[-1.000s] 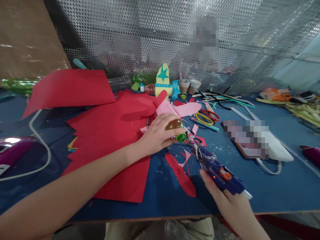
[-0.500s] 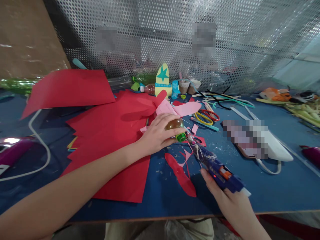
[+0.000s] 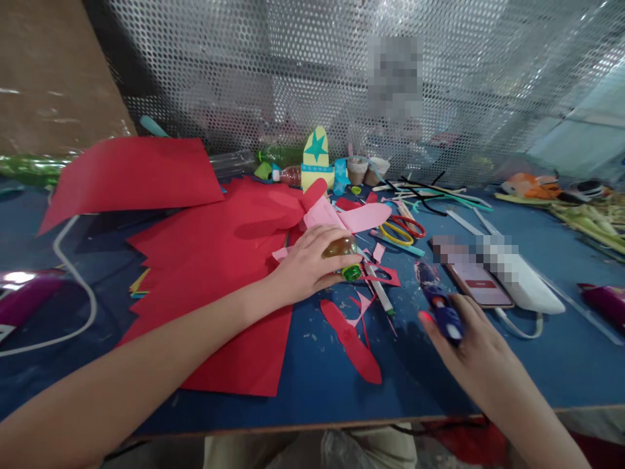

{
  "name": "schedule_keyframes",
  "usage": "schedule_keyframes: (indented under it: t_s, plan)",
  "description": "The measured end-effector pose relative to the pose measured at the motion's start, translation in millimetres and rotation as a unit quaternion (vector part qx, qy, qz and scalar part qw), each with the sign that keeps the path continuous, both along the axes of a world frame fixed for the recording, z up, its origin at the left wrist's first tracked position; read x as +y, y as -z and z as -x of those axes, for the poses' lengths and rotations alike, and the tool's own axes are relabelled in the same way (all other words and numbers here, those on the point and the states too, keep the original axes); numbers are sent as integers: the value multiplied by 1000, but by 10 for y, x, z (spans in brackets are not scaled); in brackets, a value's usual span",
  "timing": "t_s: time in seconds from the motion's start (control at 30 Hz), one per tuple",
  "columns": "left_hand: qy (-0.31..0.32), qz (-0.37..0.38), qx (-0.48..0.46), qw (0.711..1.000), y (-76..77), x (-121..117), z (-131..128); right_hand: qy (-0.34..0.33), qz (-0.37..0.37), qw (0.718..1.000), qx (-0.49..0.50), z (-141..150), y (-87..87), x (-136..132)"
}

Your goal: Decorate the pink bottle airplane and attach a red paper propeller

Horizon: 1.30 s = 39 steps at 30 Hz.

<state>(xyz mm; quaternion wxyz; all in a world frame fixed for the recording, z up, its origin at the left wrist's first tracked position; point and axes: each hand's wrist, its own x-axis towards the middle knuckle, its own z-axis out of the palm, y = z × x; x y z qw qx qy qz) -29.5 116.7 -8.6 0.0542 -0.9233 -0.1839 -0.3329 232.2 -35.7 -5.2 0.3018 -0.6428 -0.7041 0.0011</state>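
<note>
My left hand [image 3: 315,257] is closed round a small plastic bottle [image 3: 340,246], lying on its side with its green cap [image 3: 351,271] pointing towards me. Pink paper covers part of the bottle's far side, and a pink wing-shaped piece [image 3: 368,217] sticks out to the right. To the right, my right hand [image 3: 469,342] grips a dark blue hot glue gun [image 3: 441,306], its nozzle end pointing away from me and apart from the bottle. Between the hands lies a red paper propeller shape [image 3: 350,340], beside pink scraps and a green-tipped marker [image 3: 381,293].
Red paper sheets [image 3: 215,273] spread under my left arm. Beyond the bottle lie scissors [image 3: 400,231] and pipe cleaners [image 3: 434,192]; a yellow paper piece with a star [image 3: 317,159] stands at the back. A phone [image 3: 471,273] and white power bank [image 3: 525,280] lie at right.
The glue gun in my right hand has moved right, away from the bottle's cap, uncovering the marker. My left hand still holds the bottle in the same place.
</note>
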Motion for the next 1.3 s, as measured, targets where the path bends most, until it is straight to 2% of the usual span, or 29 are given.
schedule_keyframes:
  t_s: [0.1,0.2,0.33,0.43,0.47,0.57,0.63,0.7,0.8,0.97,1.13,1.3]
  plan:
    - [16,-11,32,999,-19,8,12,11,12,993,-116,-91,35,122]
    - [32,-30,69,997,-64,9,32,-1,37,984,-174,-193,55,256]
    - [27,-35,97,994,-121,8,70,-31,73,981,-177,-393,63,377]
    - [22,-44,108,993,-125,19,86,-79,56,981,-165,-436,-2,336]
    - [24,-48,109,993,-119,25,88,-74,48,983,-163,-396,-43,294]
    - [27,-48,110,992,-92,42,86,12,-20,990,-141,-103,-174,119]
    - [26,-43,109,993,-79,48,83,-37,-4,995,-93,178,-218,4]
    - [26,-37,108,993,-74,48,83,-148,44,986,-59,440,-204,-80]
    - [29,-37,105,993,-76,41,83,-195,79,976,-53,676,-109,-145]
    - [33,-43,100,993,-72,41,82,-201,103,973,-39,710,-23,-201]
    - [35,-37,99,994,-63,46,82,-201,148,968,29,694,-88,-193]
    - [38,-34,99,994,-62,50,88,-203,215,951,88,596,-182,-101]
